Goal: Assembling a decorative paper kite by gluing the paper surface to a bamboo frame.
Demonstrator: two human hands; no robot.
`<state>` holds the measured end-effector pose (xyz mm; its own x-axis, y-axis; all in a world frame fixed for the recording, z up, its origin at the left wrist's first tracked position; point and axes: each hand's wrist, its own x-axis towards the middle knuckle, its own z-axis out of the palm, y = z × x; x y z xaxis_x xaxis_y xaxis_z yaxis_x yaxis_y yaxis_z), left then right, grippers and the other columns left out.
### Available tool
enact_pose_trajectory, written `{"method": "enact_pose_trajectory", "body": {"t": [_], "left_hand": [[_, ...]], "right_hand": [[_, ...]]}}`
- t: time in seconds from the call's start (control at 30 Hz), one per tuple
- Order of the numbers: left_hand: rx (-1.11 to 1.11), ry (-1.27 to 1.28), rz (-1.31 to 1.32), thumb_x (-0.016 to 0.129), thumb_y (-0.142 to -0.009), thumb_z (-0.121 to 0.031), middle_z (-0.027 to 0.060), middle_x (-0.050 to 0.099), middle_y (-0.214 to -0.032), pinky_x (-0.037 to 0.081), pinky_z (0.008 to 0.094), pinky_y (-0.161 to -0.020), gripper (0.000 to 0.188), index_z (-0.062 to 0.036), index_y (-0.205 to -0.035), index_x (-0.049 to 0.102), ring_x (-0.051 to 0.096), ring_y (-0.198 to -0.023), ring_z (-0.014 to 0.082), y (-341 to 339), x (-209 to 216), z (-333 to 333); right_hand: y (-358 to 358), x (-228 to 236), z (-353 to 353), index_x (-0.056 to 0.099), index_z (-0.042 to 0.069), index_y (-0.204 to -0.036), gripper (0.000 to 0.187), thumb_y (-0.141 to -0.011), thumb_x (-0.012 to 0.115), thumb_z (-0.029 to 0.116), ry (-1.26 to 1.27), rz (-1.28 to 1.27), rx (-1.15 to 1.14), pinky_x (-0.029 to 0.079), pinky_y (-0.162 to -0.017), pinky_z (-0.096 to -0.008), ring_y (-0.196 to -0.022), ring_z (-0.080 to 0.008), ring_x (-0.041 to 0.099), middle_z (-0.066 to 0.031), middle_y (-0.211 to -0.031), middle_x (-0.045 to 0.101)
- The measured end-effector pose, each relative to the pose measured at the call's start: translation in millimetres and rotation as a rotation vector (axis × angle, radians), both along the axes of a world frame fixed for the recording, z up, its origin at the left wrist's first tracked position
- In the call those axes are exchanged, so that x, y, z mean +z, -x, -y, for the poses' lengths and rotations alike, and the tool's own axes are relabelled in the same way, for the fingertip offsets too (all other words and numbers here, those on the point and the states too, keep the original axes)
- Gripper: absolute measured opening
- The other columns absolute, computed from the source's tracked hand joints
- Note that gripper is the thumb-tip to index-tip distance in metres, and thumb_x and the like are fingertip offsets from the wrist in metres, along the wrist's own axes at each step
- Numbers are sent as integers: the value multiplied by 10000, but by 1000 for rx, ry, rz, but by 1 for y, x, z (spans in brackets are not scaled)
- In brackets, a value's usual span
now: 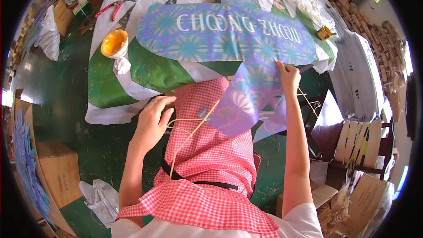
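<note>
A blue and purple patterned kite point(207, 44) with large white lettering lies across the table's near edge. Its purple lower part point(238, 110), printed with pale flowers, hangs over my lap. My right hand point(291, 77) pinches the kite's near edge, right of the middle. Over my lap on the left, my left hand point(154, 117) has its fingers bent and its thumb apart. Beside that thumb runs a bent thin bamboo strip point(185, 120); whether the hand touches it, I cannot tell. A longer bamboo stick point(194, 132) slants from my apron to the kite.
A green and white cloth point(150, 72) covers the table. On it are red-handled pliers point(115, 9), a cup of orange-yellow paste point(115, 43), a small yellow pot point(325, 32) and crumpled white plastic point(310, 6). White stacks point(357, 77) stand at right, a cardboard box point(57, 172) at left.
</note>
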<state>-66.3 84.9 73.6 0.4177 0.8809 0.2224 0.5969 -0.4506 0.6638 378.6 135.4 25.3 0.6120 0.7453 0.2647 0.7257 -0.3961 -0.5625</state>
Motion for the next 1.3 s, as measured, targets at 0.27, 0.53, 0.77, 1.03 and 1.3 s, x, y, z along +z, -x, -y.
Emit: {"method": "enact_pose_trajectory", "body": {"t": [0.27,0.53,0.77,1.03,1.3], "left_hand": [[-314,286,76,630,-872,-49,143,542,-1304,458,393,-991,331,-40,-1198,578,550,-1191,325,-78,25,68],[-105,286,183,664,-878,-98,252,158,-1549,232,447,-1165,828,0,-1507,135,187,-1447,386,-115,-87,93],[110,294,248,766,-786,-91,275,223,-1499,255,469,-1144,968,31,-1496,119,268,-1391,405,-135,-106,67],[-30,710,462,799,-784,-170,91,656,-1025,479,336,-874,613,29,-1273,489,611,-958,186,-147,-81,55],[-246,842,542,733,-864,-188,14,696,-933,486,262,-810,221,-19,-1004,699,616,-880,89,-145,15,8]], "right_hand": [[14,2,57,654,-36,-1061,229,-917,623,139,-304,19,95,499,-815,-366,-940,-296,645,-171,-1029,653],[6,-81,181,558,-45,-1220,344,-939,628,141,-235,-435,-134,474,-906,-322,-1004,-206,618,-123,-1152,625],[13,-74,176,579,-117,-1165,359,-908,678,114,-399,-1127,35,466,-897,-283,-969,-148,610,-111,-1061,654],[2,-11,171,650,-79,-1039,235,-891,688,100,-375,-1292,139,510,-667,-245,-738,-106,635,-67,-877,689],[-31,67,96,675,-67,-997,252,-919,653,171,-100,-803,333,479,-635,-218,-722,-71,615,-39,-848,682]]}}
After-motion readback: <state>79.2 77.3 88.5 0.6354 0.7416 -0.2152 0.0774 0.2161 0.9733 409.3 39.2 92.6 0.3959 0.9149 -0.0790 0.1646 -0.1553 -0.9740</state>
